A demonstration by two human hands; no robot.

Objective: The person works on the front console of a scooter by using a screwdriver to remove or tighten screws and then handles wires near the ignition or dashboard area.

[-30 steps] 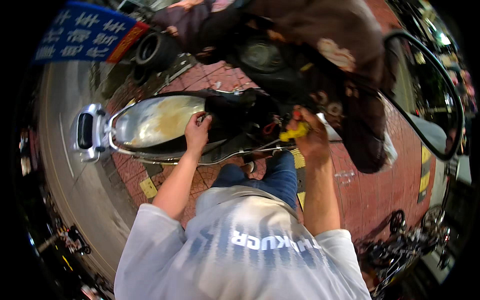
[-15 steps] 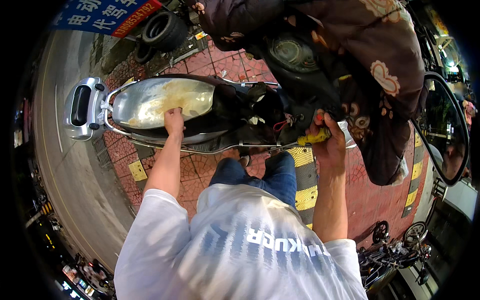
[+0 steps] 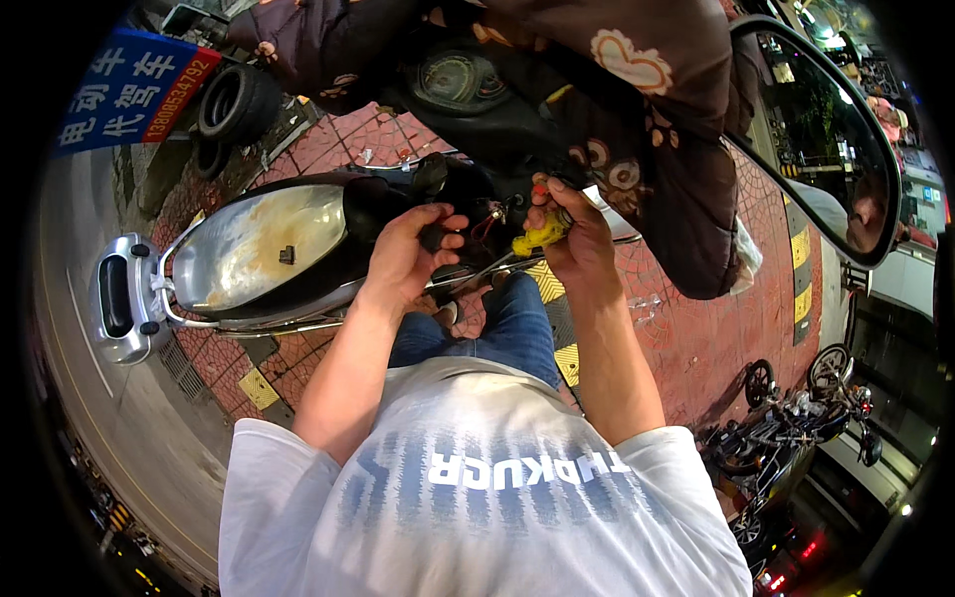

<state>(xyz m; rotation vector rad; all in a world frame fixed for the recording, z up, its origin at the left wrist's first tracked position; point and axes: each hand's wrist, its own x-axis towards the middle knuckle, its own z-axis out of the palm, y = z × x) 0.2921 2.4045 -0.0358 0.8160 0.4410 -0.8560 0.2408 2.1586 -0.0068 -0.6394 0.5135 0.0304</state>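
The scooter's pale, brown-stained seat (image 3: pixel 229 261) lies to my left, with a small dark block (image 3: pixel 286 256) resting on it. My left hand (image 3: pixel 410 254) is over the front end of the seat area, fingers bent but apart; I make out nothing held in it. My right hand (image 3: pixel 580 237) is closed around a crumpled-looking yellow thing (image 3: pixel 542 235), whose kind I cannot make out. Something small and red (image 3: pixel 540 187) shows at its fingertips. Between the hands, a thin red loop (image 3: pixel 484 227) hangs by the scooter's dark front panel.
A brown padded cover with pale prints (image 3: pixel 647 109) drapes over the handlebar, around the round dashboard (image 3: pixel 458 80). To the right juts a mirror (image 3: pixel 826 139). Used tyres (image 3: pixel 239 104) and a blue-and-red sign (image 3: pixel 129 90) are at far left. Parked motorcycles (image 3: pixel 786 428) stand at lower right.
My left hand has moved right, off the seat, toward my right hand, leaving the small dark block on the seat. My right hand still holds the yellow thing. The whole view has shifted.
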